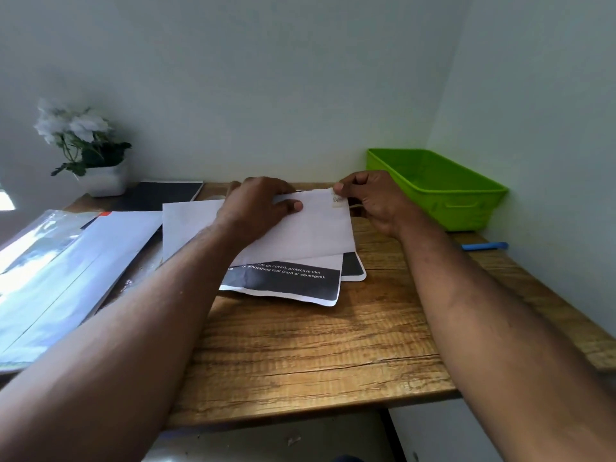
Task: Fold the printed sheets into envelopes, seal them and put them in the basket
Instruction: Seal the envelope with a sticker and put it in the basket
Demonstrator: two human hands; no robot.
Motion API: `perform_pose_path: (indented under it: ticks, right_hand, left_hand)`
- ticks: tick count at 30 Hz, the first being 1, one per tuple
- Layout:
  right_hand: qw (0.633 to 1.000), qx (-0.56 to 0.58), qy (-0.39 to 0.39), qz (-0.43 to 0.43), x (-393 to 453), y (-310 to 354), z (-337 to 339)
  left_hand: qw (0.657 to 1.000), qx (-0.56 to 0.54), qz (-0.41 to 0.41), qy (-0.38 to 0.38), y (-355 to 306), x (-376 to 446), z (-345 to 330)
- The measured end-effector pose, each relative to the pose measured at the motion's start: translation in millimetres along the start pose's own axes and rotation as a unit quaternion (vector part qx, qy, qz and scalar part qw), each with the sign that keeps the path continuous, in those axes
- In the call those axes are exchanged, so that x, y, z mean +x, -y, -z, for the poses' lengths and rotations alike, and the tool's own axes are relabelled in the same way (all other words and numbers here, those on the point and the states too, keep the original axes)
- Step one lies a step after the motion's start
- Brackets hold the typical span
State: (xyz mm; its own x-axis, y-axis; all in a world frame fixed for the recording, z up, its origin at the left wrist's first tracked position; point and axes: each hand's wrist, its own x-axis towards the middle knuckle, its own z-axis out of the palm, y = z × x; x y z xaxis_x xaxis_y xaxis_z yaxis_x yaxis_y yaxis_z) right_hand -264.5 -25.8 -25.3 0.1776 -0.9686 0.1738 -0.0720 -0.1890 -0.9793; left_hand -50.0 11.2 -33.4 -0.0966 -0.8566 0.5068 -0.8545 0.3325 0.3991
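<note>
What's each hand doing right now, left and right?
Left hand: grips the white envelope, thumb on top, fingers curled over its far edge.
Right hand: pinches the envelope's top right corner between thumb and fingers.

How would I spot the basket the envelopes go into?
Follow the wooden desk to its far right corner, where the two walls meet. The basket sits there: a shallow rectangular plastic tub, the only bright green thing around.
</note>
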Motion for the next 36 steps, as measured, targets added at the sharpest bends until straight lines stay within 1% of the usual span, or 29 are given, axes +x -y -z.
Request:
perform_pose_path:
  ticks: [4,6,8,11,14,16,19,21,23,24,26,29,31,33,35,36]
  right_hand:
    - [0.997,0.008,-0.047,0.057,0,4,0]
    - [0.997,0.039,-0.047,0.054,-4,11,0]
    - [0.994,0.095,-0.053,0.032,-6,17,6]
    - [0.985,0.129,-0.111,0.037,-9,30,22]
    - [0.959,0.168,-0.201,0.108,-15,44,40]
    - [0.934,0.18,-0.258,0.169,-18,53,51]
    - [0.914,0.178,-0.295,0.214,-20,58,61]
    - [0.91,0.15,-0.317,0.22,-18,57,70]
    - [0.909,0.106,-0.337,0.221,-17,53,80]
    - [0.91,0.066,-0.344,0.223,-18,51,84]
    - [0.907,-0.056,-0.355,0.217,-19,45,93]
    - [0.883,-0.213,-0.365,0.204,-18,38,102]
    - [0.867,-0.265,-0.374,0.195,-14,33,106]
    - [0.842,-0.309,-0.405,0.18,-12,29,109]
    - [0.818,-0.364,-0.425,0.135,-12,25,114]
    - [0.812,-0.396,-0.417,0.099,-13,22,117]
  left_hand:
    - [1.0,-0.012,0.017,-0.002,-7,1,12]
    - [1.0,-0.018,0.013,-0.016,-12,5,20]
    - [0.999,-0.024,0.011,-0.047,-18,10,29]
    - [0.992,-0.058,0.036,-0.102,-35,20,43]
    - [0.975,-0.164,0.064,-0.134,-63,36,52]
    - [0.951,-0.257,0.089,-0.149,-85,52,54]
    - [0.902,-0.392,0.117,-0.138,-118,77,46]
    - [0.861,-0.472,0.138,-0.13,-139,95,33]
    - [0.828,-0.521,0.163,-0.129,-154,112,17]
    - [0.814,-0.538,0.175,-0.131,-160,119,11]
    - [0.786,-0.57,0.194,-0.14,-169,135,-1]
    - [0.749,-0.611,0.201,-0.158,-180,154,-13]
    - [0.735,-0.627,0.197,-0.17,-187,168,-23]
    - [0.726,-0.636,0.193,-0.175,-191,180,-37]
    - [0.731,-0.634,0.191,-0.168,-195,188,-54]
    - [0.738,-0.627,0.194,-0.157,-198,189,-62]
